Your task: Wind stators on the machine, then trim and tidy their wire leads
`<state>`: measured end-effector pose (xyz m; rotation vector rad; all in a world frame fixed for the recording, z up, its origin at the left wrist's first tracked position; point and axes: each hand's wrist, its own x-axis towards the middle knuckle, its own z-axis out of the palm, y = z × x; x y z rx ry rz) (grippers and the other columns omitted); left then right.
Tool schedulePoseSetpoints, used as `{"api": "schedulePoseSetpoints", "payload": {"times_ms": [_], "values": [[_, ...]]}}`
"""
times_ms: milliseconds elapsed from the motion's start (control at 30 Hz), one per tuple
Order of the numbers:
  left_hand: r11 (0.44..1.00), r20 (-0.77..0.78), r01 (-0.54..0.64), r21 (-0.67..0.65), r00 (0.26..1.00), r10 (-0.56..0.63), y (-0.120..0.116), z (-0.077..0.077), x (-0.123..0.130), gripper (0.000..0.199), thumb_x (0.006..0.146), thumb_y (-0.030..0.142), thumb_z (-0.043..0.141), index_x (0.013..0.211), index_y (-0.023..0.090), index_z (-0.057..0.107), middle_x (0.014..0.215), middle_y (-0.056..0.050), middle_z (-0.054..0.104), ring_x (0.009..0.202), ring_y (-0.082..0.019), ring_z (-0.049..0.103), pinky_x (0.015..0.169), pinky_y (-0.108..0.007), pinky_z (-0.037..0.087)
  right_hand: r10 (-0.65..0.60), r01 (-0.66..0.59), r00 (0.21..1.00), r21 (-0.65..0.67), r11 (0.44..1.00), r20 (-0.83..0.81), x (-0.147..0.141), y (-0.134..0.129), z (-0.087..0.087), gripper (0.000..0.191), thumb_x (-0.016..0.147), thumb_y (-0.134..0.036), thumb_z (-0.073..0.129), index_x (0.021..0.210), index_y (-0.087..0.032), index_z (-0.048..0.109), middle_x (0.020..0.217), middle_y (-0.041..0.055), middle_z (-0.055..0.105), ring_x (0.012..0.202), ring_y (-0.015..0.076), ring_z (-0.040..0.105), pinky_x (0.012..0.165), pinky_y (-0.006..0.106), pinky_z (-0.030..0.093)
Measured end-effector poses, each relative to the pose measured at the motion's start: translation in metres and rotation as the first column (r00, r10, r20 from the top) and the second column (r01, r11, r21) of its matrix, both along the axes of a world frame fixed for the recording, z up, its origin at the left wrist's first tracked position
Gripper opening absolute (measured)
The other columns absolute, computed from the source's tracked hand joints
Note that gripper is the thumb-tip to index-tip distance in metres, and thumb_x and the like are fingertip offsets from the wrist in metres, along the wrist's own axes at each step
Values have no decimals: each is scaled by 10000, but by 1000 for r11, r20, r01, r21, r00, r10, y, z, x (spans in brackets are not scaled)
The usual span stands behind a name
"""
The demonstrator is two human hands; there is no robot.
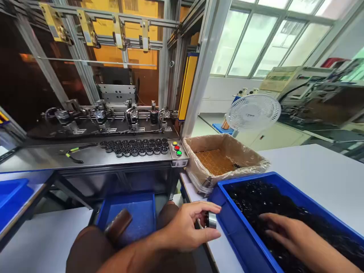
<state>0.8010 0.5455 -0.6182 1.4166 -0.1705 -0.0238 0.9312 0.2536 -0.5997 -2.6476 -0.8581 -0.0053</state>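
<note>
My left hand (189, 225) holds a short metal ring with a black inside (211, 220) between thumb and fingers, left of a blue bin. My right hand (284, 231) reaches into that blue bin (241, 227), among many small black parts (261, 193). Its fingers are bent down against the parts, and whether they grip one is hidden. Rows of similar black and metal rings (139, 147) stand on the metal ledge of the machine in front.
A plastic-lined carton (196, 174) stands behind the bin. Right of the rings is a button box (183, 155); pliers (74, 154) lie to their left. A white fan (253, 112) stands behind the carton. Low down sits a blue tray (142, 212).
</note>
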Motion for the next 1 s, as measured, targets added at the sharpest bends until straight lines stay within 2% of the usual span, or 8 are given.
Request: {"api": "schedulePoseSetpoints", "payload": {"times_ms": [133, 267, 367, 467, 567, 700, 867, 1000], "values": [[962, -105, 80, -259, 988, -110, -1, 2, 7, 574, 724, 380, 835, 1236, 163, 693, 1167, -147, 722, 756, -123, 614, 716, -268, 496, -32, -19, 971, 209, 978, 237, -18, 12, 21, 285, 859, -467, 591, 918, -220, 720, 868, 99, 781, 698, 271, 753, 672, 373, 644], [913, -176, 72, -402, 972, -154, -15, 9, 5, 551, 621, 256, 910, 1143, 184, 748, 1134, -125, 747, 751, -117, 649, 696, -241, 528, 69, -142, 979, 404, 904, 191, -72, 44, 48, 142, 923, -323, 624, 992, -236, 713, 914, 41, 769, 763, 179, 741, 711, 260, 619], [898, -227, 55, -437, 959, -170, -24, 13, 2, 578, 541, 126, 931, 1091, 210, 773, 1026, -90, 783, 817, -151, 705, 716, -231, 568, 184, -237, 971, 527, 816, 152, -94, 63, 52, 139, 956, -202, 573, 1006, -216, 701, 932, 59, 733, 848, 159, 714, 752, 263, 597], [905, -261, 88, -416, 942, -212, -29, 14, 1, 547, 527, 71, 923, 1037, 218, 790, 953, -66, 801, 784, -161, 739, 718, -237, 605, 224, -277, 961, 595, 755, 162, -99, 67, 43, 133, 955, -180, 581, 1033, -205, 687, 898, 55, 673, 851, 148, 669, 734, 278, 581], [909, -238, 143, -391, 939, -249, -35, 16, -1, 484, 549, 81, 916, 1004, 197, 799, 907, -65, 807, 783, -180, 758, 724, -240, 623, 223, -288, 958, 622, 729, 182, -101, 66, 34, 146, 940, -149, 597, 1064, -193, 659, 889, 50, 655, 860, 150, 649, 736, 293, 574], [920, -155, 151, -361, 963, -219, -39, 18, -2, 481, 557, 48, 899, 1005, 191, 799, 947, -69, 810, 857, -194, 772, 776, -215, 620, 207, -327, 943, 614, 718, 260, -105, 67, 29, 187, 904, -87, 606, 1061, -187, 623, 914, 61, 668, 887, 168, 649, 770, 327, 582], [927, -98, 136, -351, 979, -181, -36, 18, -2, 464, 610, 25, 864, 1029, 209, 792, 906, -58, 813, 799, -181, 778, 755, -204, 622, 289, -451, 886, 529, 719, 361, -103, 67, 29, 328, 871, -55, 576, 1187, -144, 573, 1006, 112, 652, 977, 200, 640, 819, 365, 597], [932, -84, 133, -337, 982, -170, -33, 21, -4, 469, 612, 32, 867, 1033, 225, 792, 909, -52, 814, 818, -188, 780, 759, -204, 622, 305, -528, 813, 409, 744, 495, -99, 66, 26, 309, 889, -80, 605, 1193, -100, 551, 1023, 141, 644, 985, 201, 631, 839, 367, 598]]}}
